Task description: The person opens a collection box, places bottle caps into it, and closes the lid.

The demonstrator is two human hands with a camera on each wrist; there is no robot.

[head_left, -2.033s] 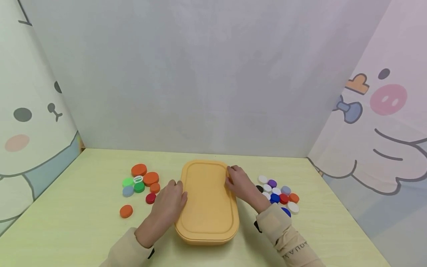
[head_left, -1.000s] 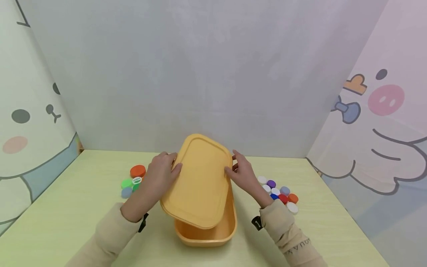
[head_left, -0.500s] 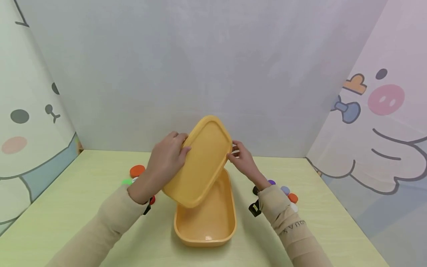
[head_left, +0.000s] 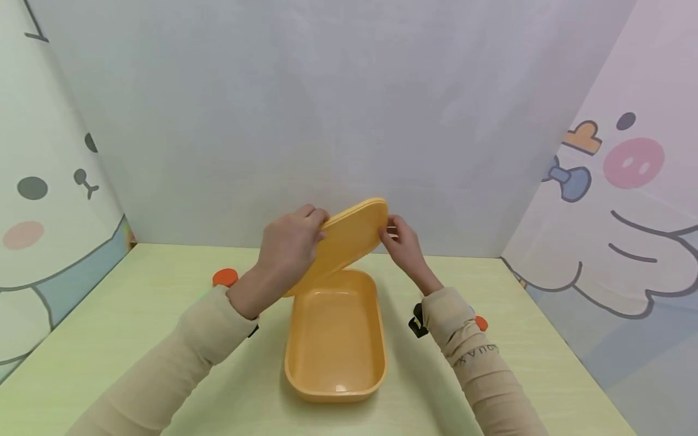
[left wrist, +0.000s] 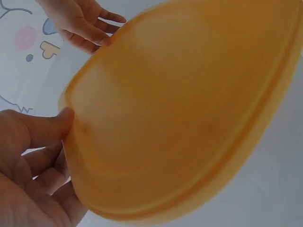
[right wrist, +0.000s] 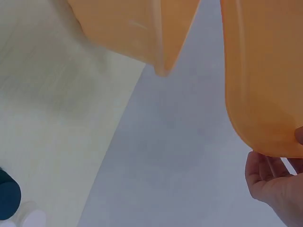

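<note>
Yellow lid (head_left: 353, 235) in grip of left hand (head_left: 289, 245) and right hand (head_left: 405, 245) — caps (head_left: 225, 277) partly behind sleeves (head_left: 169, 357)

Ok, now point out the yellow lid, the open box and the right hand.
Yellow lid (head_left: 353, 239), head view: the middle of the face it shows.
Open box (head_left: 335, 339), head view: its bare inside floor.
Right hand (head_left: 404, 245), head view: the middle of the hand.

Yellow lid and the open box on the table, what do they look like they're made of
The yellow lid looks like plastic with a satin finish: a moulded groove follows its edge. The open box is probably plastic too, smooth and slightly glossy, with a bright highlight inside its near end.
</note>
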